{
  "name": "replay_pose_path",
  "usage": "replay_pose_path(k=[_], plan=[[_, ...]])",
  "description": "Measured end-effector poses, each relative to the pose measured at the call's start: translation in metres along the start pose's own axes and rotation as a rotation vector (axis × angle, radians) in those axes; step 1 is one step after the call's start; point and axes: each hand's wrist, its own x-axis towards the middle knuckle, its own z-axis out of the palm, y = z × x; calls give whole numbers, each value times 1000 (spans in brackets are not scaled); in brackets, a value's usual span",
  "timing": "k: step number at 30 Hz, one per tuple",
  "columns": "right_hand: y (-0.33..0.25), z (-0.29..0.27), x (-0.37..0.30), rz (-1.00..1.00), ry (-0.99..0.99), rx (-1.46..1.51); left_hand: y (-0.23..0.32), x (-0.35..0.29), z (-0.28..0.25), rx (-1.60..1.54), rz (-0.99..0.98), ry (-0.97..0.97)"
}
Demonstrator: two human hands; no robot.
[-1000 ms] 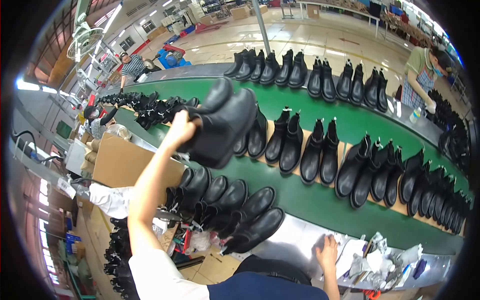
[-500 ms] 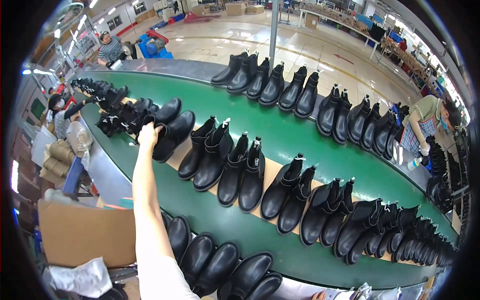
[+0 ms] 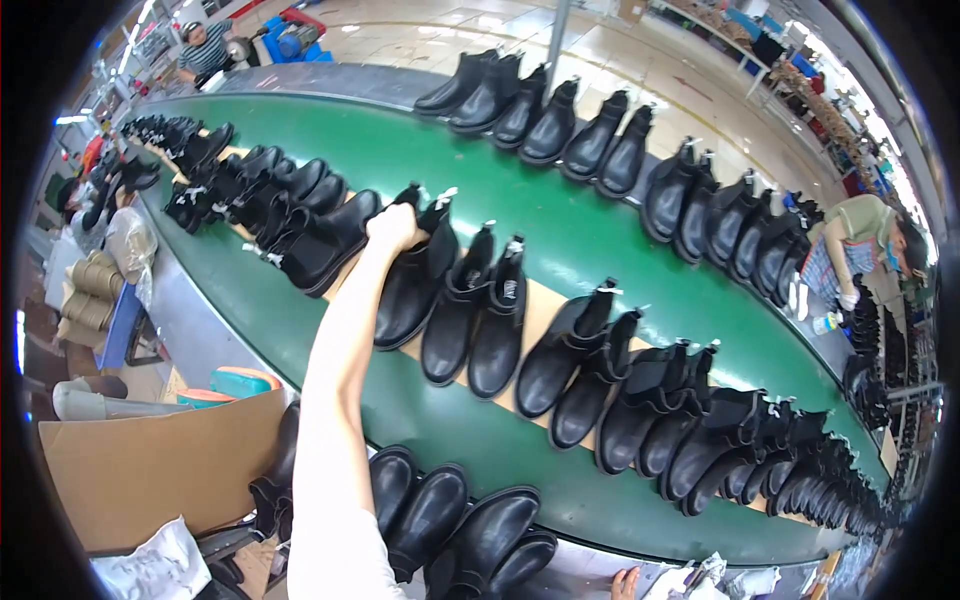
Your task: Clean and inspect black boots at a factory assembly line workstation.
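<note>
My left arm reaches up over the green conveyor belt (image 3: 250, 300), and my left hand (image 3: 395, 230) is closed around the top of a black ankle boot that the hand and forearm largely hide. Right beside it stands another black ankle boot (image 3: 408, 300), toe toward me. To the left of the hand, a black boot (image 3: 335, 240) lies angled against several others. A pair of boots (image 3: 470, 320) with white tags at their pull loops stands to the right. Only the fingertips of my right hand (image 3: 625, 583) show at the bottom edge, stretched out on the bench edge, holding nothing visible.
More boots (image 3: 590, 150) line the belt's far ledge. Close to me, several boots (image 3: 430, 510) stand by the near edge, with a cardboard sheet (image 3: 160, 470) at left. A co-worker (image 3: 850, 240) bends over the far right side; another person (image 3: 205, 50) is at far left.
My left hand has let go of the boots at left and moved right onto the neighbouring pair. The view has shifted, so the belt appears higher.
</note>
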Motion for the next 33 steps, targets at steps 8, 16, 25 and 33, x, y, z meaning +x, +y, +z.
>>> replay_pose_path(k=[8,16,25,33], plan=[[-29,-27,-2,0,90,-25,-25,-100,-42,29,-1,514],[-14,-77,-2,74,101,230,51,-216,-153,-6,662,906],[-70,-138,-42,-552,647,740,237,-540,-88,148,1781,132],[26,-1,-45,32,55,1069,245,-632,33,-300,1757,-453]])
